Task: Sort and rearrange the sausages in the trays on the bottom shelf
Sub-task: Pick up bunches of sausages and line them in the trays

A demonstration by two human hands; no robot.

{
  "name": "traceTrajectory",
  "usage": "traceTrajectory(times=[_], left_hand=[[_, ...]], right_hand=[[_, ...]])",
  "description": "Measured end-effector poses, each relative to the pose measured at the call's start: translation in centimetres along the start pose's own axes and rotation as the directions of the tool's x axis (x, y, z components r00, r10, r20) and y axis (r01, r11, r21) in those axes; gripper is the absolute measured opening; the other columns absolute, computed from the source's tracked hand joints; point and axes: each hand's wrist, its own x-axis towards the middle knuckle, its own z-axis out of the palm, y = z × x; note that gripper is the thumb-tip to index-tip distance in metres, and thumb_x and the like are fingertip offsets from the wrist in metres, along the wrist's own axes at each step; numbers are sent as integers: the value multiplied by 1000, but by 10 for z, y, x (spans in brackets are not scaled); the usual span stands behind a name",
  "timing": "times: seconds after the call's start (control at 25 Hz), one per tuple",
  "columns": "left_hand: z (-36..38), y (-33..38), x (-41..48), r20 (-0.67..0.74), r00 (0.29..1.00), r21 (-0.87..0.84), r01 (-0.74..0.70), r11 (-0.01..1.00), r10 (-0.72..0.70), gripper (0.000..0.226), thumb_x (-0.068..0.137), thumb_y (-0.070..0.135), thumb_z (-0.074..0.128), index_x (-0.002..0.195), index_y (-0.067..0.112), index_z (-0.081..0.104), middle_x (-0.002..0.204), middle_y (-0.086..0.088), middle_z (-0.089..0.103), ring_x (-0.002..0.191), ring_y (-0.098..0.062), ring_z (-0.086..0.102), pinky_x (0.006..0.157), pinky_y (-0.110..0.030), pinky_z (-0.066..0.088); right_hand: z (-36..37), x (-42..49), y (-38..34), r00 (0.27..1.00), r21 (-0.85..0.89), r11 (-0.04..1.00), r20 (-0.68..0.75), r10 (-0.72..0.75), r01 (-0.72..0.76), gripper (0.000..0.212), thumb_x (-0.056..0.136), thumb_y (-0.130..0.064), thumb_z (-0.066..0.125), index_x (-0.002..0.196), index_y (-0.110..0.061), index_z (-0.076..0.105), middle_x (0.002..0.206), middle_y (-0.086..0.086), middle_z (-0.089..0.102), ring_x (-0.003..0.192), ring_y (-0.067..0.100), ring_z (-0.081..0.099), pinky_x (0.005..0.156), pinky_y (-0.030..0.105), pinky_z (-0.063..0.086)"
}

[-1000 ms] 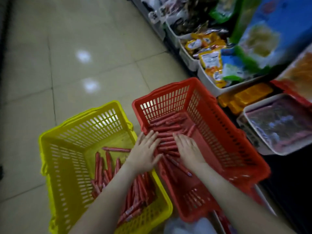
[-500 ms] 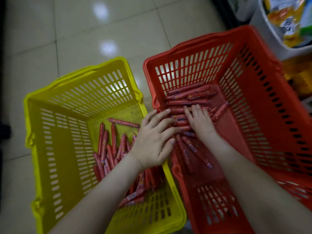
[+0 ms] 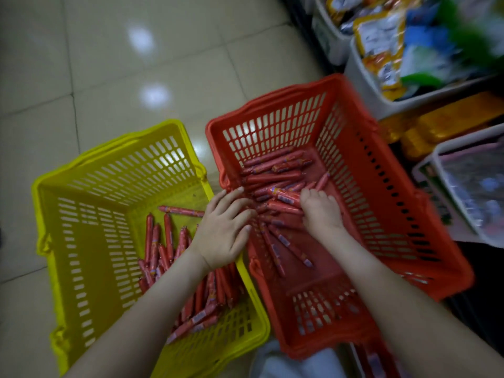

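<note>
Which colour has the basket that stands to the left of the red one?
The left basket is yellow, seen clearly in the head view.

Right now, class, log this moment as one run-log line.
left hand: open, fingers spread over red basket rim | right hand: grips sausages inside it | yellow basket: holds sausage pile

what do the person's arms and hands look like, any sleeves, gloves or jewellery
Both arms are bare as far as the picture shows: no sleeves on the left arm or the right arm. The left hand and right hand wear no gloves, and no ring, watch or bracelet shows.
</note>
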Motion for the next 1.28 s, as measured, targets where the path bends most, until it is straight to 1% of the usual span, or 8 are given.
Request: traceTrajectory(times=[0.12, 0.24, 0.4, 0.52, 0.6, 0.8, 1.04, 1.28], left_hand=[[-26, 28, 11, 74, 988, 20, 136, 990, -137, 42, 90, 36, 41, 113, 12, 68, 126, -7, 63, 133, -29, 44, 113, -43, 17], [-108, 116, 37, 168, 925, -453, 380, 807, -341, 34, 97, 34, 50, 120, 14, 65, 121, -2, 66, 125, -20, 53, 108, -32, 31], [-218, 273, 33, 418, 908, -871, 404, 281, -9, 22, 99, 28, 51, 108, 14, 66, 81, 12, 68, 70, 4, 59, 65, -12, 46], [-245, 361, 2, 463, 872, -886, 452, 99, 161, 25, 98, 27, 52, 114, 11, 62, 102, -11, 71, 88, -19, 65, 82, -35, 51], [-260, 416, -27, 515, 808, -851, 523, 56, 285, 24, 99, 25, 50, 119, 14, 59, 104, -8, 69, 93, -23, 65, 85, -43, 52], [-261, 521, -92, 614, 569, -755, 625, 199, 547, 21, 98, 21, 51, 115, 15, 61, 93, -8, 68, 84, -24, 66, 74, -43, 56], [-226, 580, -172, 703, 331, -655, 647, 391, 630, 17, 95, 19, 57, 109, 15, 64, 94, -7, 70, 78, -17, 69, 65, -34, 58], [-216, 580, -206, 710, 322, -661, 612, 435, 626, 22, 92, 13, 60, 114, 13, 64, 101, -7, 71, 87, -18, 69, 62, -33, 56]], right_hand=[[-90, -57, 26, 972, 487, 847, 23, 232, -214, 36, 76, -17, 68, 109, -10, 56, 107, 14, 64, 103, 31, 59, 78, 32, 43], [-175, -153, 53, 930, 809, 517, 94, 355, -279, 27, 67, -11, 76, 90, -13, 63, 85, 6, 69, 84, 25, 66, 66, 27, 44], [-257, -306, 57, 928, 979, 143, 82, 363, -142, 30, 61, -8, 74, 91, -9, 67, 81, 8, 69, 76, 19, 65, 68, 28, 52], [-283, -405, 53, 911, 997, -63, 56, 409, -33, 30, 78, 9, 63, 105, -5, 65, 92, 17, 71, 82, 25, 69, 70, 30, 56], [-290, -481, 55, 861, 990, -136, 30, 508, 46, 28, 83, 3, 63, 109, -7, 63, 95, 16, 71, 85, 25, 69, 71, 31, 56], [-257, -633, 51, 705, 946, -277, 81, 705, 169, 47, 75, -21, 74, 115, -1, 59, 101, 21, 65, 87, 34, 59, 79, 44, 48], [-196, -745, 9, 442, 868, -383, 222, 869, 318, 17, 91, -5, 56, 104, 3, 62, 84, 14, 72, 71, 21, 70, 59, 29, 56], [-164, -765, -13, 465, 884, -339, 165, 870, 321, 34, 88, -1, 59, 121, 3, 56, 109, 21, 67, 93, 31, 69, 74, 36, 57]])
